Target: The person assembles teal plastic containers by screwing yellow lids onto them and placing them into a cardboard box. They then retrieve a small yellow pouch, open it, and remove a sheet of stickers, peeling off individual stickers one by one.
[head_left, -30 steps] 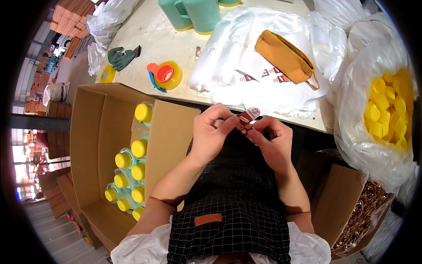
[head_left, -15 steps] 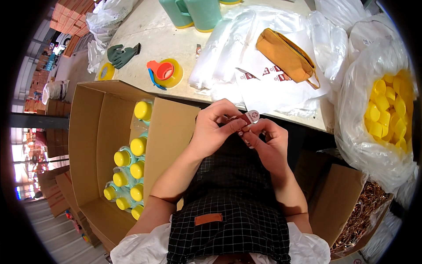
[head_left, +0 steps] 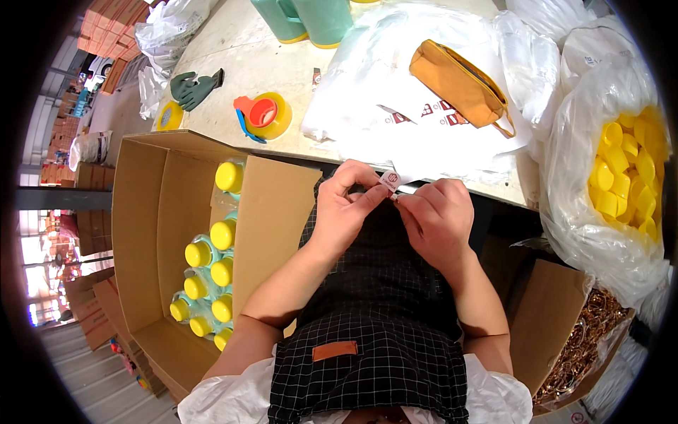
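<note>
Between my hands, just off the table's near edge, is a small white-and-dark-red printed label (head_left: 390, 179). My left hand (head_left: 345, 208) pinches its left side between thumb and fingers. My right hand (head_left: 439, 215) is closed, with thumb and forefinger pinched at the label's lower right end; its other fingers are curled in. Both hands hang over my dark checked apron (head_left: 367, 283). To the left, an open cardboard box (head_left: 275, 212) holds several clear bottles with yellow caps (head_left: 223, 234).
On the table (head_left: 282, 67) lie an orange pouch (head_left: 455, 81), plastic bags (head_left: 346, 106), dark gloves (head_left: 196, 90), a tape roll (head_left: 277, 116) and green jugs (head_left: 321, 21). At right are a bag of yellow caps (head_left: 621, 173) and a box of coppery pieces (head_left: 583, 346).
My right hand has shifted slightly right, its fingers curling in more. The label has turned upward and shows more of its white face; less dark red is visible.
</note>
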A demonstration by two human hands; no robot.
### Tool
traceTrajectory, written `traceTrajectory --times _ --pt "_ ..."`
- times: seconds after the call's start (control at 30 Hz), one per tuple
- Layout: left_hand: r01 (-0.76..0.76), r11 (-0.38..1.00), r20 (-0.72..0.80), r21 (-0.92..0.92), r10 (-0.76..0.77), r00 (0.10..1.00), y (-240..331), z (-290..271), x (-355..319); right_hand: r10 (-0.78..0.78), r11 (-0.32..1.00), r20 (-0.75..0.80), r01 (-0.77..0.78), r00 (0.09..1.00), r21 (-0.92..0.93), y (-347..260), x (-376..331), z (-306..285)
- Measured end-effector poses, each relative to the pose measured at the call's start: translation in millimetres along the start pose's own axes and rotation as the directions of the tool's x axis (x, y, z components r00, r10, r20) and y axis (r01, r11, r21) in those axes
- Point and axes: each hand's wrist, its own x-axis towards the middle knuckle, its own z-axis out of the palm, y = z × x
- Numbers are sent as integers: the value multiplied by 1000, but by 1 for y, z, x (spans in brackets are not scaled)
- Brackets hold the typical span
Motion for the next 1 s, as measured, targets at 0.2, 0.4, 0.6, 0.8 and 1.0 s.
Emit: traceTrajectory --times 0.2,0.4,0.6,0.8,1.0 --pt "132 964 9 -230 -133 991 -2 0 -9 -145 987 -122 135 982 -82 10 -4 1" --pt "-203 950 -149 -236 171 974 -3 12 -8 675 318 128 -443 727 838 -24 -54 17" --pt "-203 979 -107 32 205 973 -1 18 -18 709 2 202 -289 676 957 -28 -40 34" --pt "-208 969 -155 -134 187 970 -6 26 -16 718 147 150 -358 680 922 -25 -34 28" --pt "104 992 -96 -74 -111 989 5 28 -15 717 178 154 -392 679 902 -24 -36 22"
